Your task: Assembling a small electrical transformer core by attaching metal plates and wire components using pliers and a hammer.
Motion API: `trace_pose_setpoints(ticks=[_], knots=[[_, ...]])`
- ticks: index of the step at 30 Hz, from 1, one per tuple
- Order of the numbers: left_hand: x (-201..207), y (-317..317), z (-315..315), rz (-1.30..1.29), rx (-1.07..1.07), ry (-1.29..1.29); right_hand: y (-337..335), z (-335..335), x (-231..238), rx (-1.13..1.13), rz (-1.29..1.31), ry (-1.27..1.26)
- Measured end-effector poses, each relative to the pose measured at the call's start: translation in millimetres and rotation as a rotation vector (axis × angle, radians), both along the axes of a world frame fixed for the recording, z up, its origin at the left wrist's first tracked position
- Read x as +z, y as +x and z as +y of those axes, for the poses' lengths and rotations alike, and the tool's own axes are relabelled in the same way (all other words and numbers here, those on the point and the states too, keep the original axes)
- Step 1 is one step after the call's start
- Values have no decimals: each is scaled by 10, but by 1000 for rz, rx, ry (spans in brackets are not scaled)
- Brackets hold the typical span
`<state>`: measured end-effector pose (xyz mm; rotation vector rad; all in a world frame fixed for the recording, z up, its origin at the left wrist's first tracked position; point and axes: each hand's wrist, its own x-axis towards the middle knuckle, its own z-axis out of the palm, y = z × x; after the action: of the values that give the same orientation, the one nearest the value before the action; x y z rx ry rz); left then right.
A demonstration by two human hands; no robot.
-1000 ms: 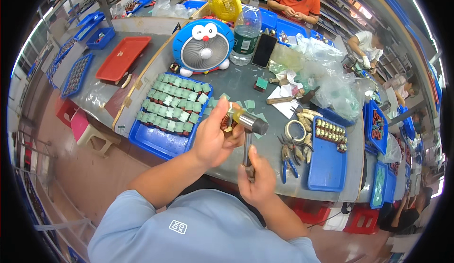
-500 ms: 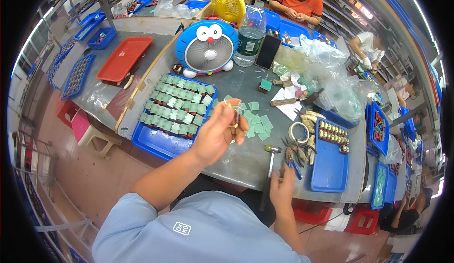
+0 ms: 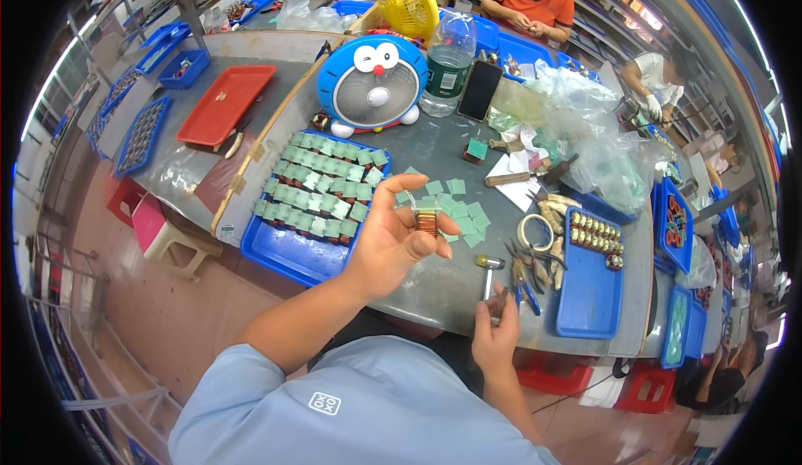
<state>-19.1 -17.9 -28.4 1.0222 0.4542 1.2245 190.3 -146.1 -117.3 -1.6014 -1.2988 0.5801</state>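
My left hand [image 3: 380, 243] is raised over the bench, its fingers curled around a small coil [image 3: 426, 221] with copper-coloured windings. Beneath and beyond it lie loose green square sheets [image 3: 473, 218]. Close to the bench's front edge, my right hand [image 3: 494, 338] has its fingers closed around a small dark piece [image 3: 499, 304], mostly hidden. A hammer [image 3: 488, 279] with a metal shaft lies just beside that hand, its lower handle out of sight. Pliers [image 3: 525, 288] with blue handles rest to the right. Left of my raised hand, a blue tray [image 3: 288, 262] holds rows of green-topped coils.
A blue cartoon-shaped fan [image 3: 378, 89], a water bottle [image 3: 449, 68] and a phone [image 3: 479, 91] stand at the back. On the right are a tape roll [image 3: 524, 240], a blue tray [image 3: 585, 315] with wound parts, and plastic bags [image 3: 601, 147]. Other people work beyond.
My left hand has turned and opened its grip somewhat, so the coil shows more plainly. The right hand's fingers have drawn together around the dark piece. The whole view has shifted slightly.
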Motion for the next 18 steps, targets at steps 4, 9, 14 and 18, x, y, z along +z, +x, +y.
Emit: trace_pose_setpoints(ticks=[4,9,14,18], knots=[[29,25,-19,-9,-10,7,21,-16,7,6,41,76],[5,78,-109,83,-108,-57,-142,176,436,109,45,251],[-25,151,-254,323,-112,-73,-250,509,704,232,-114,429],[-55,134,-323,478,-84,58,-248,450,543,390,85,274]])
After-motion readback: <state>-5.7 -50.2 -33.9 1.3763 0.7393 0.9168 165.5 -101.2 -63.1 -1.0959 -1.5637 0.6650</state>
